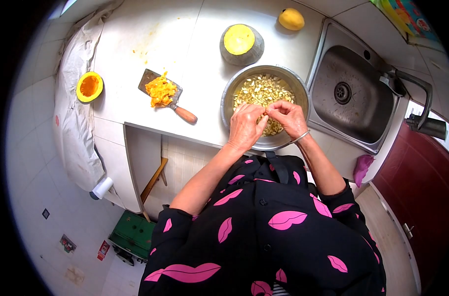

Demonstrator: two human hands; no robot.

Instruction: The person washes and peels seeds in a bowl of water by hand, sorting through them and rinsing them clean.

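A round metal basin (226, 101) holds many pale pumpkin seeds (264, 89) in what looks like water. Over its near side, my left hand (246, 126) and my right hand (289, 120) meet with fingertips pinched together. Whatever sits between those fingers is too small and too covered to name. A metal bangle circles my right wrist. Left of the basin, a heap of stringy orange pulp (161, 91) lies on the broad blade of a cleaver-like tool with a wooden handle (185, 115). Just behind the basin stands a dark-skinned pumpkin piece (241, 54), its yellow cut face up.
A steel sink (367, 116) with a faucet (424, 93) adjoins the basin on the right. Behind is a yellow fruit (291, 19). A hollowed pumpkin end (89, 87) sits far left, beside a draped pale cloth (76, 123). The counter's front edge runs below the basin.
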